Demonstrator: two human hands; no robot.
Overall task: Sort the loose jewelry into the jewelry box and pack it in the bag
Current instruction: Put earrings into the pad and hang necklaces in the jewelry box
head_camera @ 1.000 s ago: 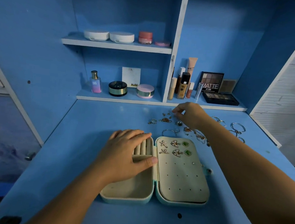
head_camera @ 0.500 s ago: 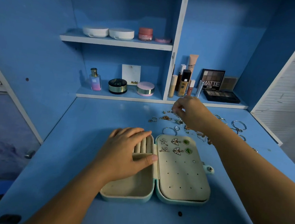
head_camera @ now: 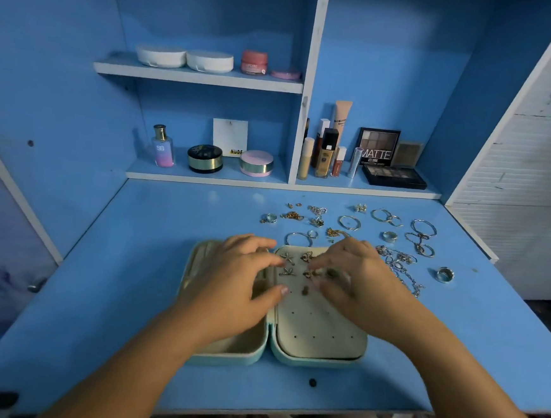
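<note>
A mint jewelry box (head_camera: 321, 359) lies open near the desk's front edge. Its right half is a cream earring panel (head_camera: 318, 324) with several butterfly and green earrings (head_camera: 288, 257) pinned along the top and one small piece (head_camera: 305, 290) lower down. My left hand (head_camera: 238, 281) rests on the left half with relaxed fingers, thumb at the hinge. My right hand (head_camera: 357, 281) hovers over the panel's top right, motion-blurred, fingertips at the earrings; whether it pinches a piece is unclear. Loose jewelry (head_camera: 349, 222) lies behind the box. No bag is in view.
Bangles (head_camera: 423, 227), rings (head_camera: 444, 274) and a silver chain (head_camera: 407, 280) spread over the blue desk (head_camera: 131, 263) behind and right of the box. Cosmetics fill the shelves: a perfume bottle (head_camera: 163, 147), round compacts (head_camera: 205, 158) and an eyeshadow palette (head_camera: 393, 177).
My right hand has drawn back from the loose jewelry at the rear to the earring panel. My left hand has stayed on the box's left half.
</note>
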